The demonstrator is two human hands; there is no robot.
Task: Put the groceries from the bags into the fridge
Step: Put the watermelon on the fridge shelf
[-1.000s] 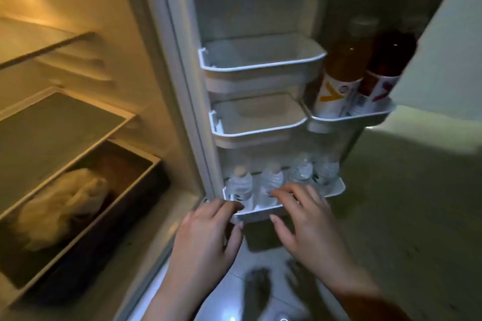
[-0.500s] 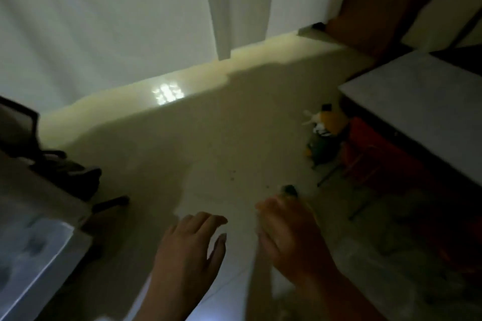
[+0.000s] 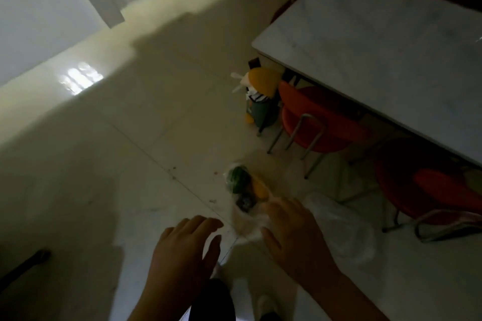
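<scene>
Both hands, left hand [image 3: 182, 250] and right hand [image 3: 292, 234], reached down empty with fingers spread above the grocery bag [image 3: 245, 198] on the floor [image 3: 130, 151].

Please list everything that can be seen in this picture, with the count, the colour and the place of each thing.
clear bag with groceries: 1, green and yellow items inside, floor, centre
empty-looking plastic bag: 1, clear white, floor, right of it
table: 1, pale marble top, upper right
stools: 2, red, partly under the table
small bin: 1, yellow lid, dark body, by the table corner
left hand: 1, open, bottom centre
right hand: 1, open, over the grocery bag
</scene>
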